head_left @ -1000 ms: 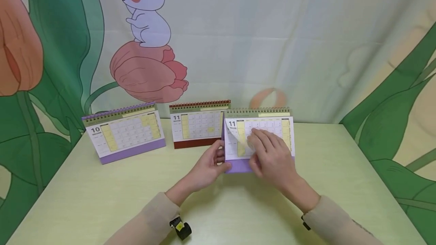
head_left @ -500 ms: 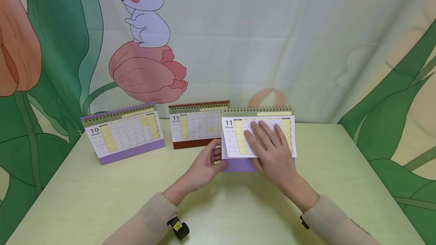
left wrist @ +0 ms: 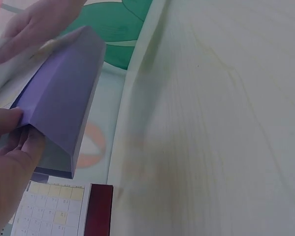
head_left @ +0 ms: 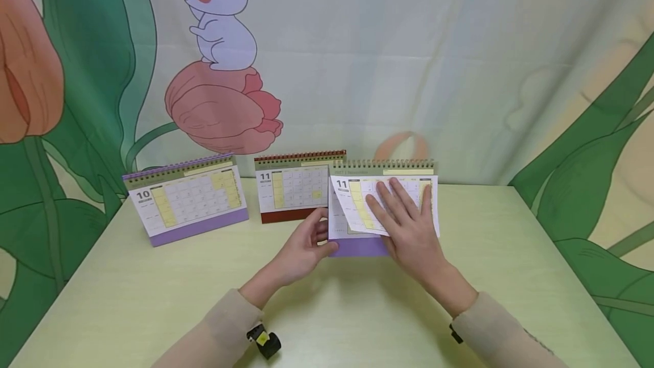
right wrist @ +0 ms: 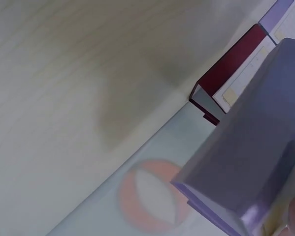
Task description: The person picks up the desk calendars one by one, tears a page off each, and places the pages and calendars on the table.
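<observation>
A purple-based desk calendar (head_left: 357,247) with a 11 page stands out in front, a little right of centre in the head view. My left hand (head_left: 301,249) grips its lower left edge, thumb in front and fingers behind. My right hand (head_left: 415,234) lies on the top page (head_left: 352,200) with fingers straight and spread. That page's lower left corner is bent away from the sheet beneath. In the left wrist view the calendar's purple base (left wrist: 63,88) tilts above the table, between both hands. In the right wrist view its base (right wrist: 245,132) hides most of the right hand.
A red-based calendar (head_left: 293,216) showing 11 stands behind, partly covered by the held one. Farther left is another purple-based calendar (head_left: 199,226) showing 10. A printed curtain (head_left: 480,72) hangs behind the pale table (head_left: 179,300).
The right hand's bent fingers have straightened over the page. The page settled flatter, then its lower left corner shifted right and bent. The held calendar has moved slightly left with the left hand.
</observation>
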The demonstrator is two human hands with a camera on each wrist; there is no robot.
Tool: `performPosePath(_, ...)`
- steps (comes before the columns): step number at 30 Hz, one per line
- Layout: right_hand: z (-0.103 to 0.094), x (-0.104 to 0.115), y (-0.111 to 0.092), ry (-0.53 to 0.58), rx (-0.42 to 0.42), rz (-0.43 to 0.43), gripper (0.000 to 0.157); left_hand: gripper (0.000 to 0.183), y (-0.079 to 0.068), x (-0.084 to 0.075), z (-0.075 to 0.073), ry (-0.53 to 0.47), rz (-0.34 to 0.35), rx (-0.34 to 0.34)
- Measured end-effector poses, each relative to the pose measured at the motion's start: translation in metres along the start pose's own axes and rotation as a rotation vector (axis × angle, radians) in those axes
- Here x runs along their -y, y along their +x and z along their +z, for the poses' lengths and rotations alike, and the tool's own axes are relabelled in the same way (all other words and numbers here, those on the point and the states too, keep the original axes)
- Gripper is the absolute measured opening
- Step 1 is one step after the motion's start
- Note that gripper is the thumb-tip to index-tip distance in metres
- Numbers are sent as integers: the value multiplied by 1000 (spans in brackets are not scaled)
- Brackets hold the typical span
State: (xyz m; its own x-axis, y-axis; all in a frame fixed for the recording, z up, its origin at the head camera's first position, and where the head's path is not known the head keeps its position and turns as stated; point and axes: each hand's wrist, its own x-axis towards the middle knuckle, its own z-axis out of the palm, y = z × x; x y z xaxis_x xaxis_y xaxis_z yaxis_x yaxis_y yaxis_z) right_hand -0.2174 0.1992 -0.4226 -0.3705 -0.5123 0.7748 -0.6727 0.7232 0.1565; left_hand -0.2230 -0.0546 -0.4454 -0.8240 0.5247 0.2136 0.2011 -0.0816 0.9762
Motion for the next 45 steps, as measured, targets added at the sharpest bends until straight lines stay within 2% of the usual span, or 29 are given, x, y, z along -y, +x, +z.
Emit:
performPosePath(6, -4, 5, 1, 106, -41, 27, 42, 60, -1, -2, -5, 15, 22, -5)
performPosePath(16, -4, 5, 3, 186, -13, 94, 39, 61, 0, 1, -7, 21, 12, -35)
performPosePath(18, -3, 6, 2, 223, -12, 128, 45, 61, 0, 2, -7, 16, 10, -40)
performPosePath(19, -3, 6, 2, 248, -13, 151, 49, 61, 0, 3, -7, 14, 10, -42)
performPosePath(24, -5, 4, 2, 433, -4, 273, 49, 62, 1, 5, -6, 23, 16, -48)
performPosePath(31, -12, -1, -2, 648, 2, 404, 38, 60, 0, 6, -5, 68, 15, -33)
performPosePath(33, -14, -2, -2, 706, 13, 463, 38, 60, -1, 6, -5, 83, 18, -41)
performPosePath(40, -24, -4, -4, 780, 106, 776, 45, 55, 1, 8, -2, 136, 41, -24)
performPosePath(45, -26, -8, -3, 822, 133, 884, 52, 56, 2, 7, 0, 146, 30, -22)
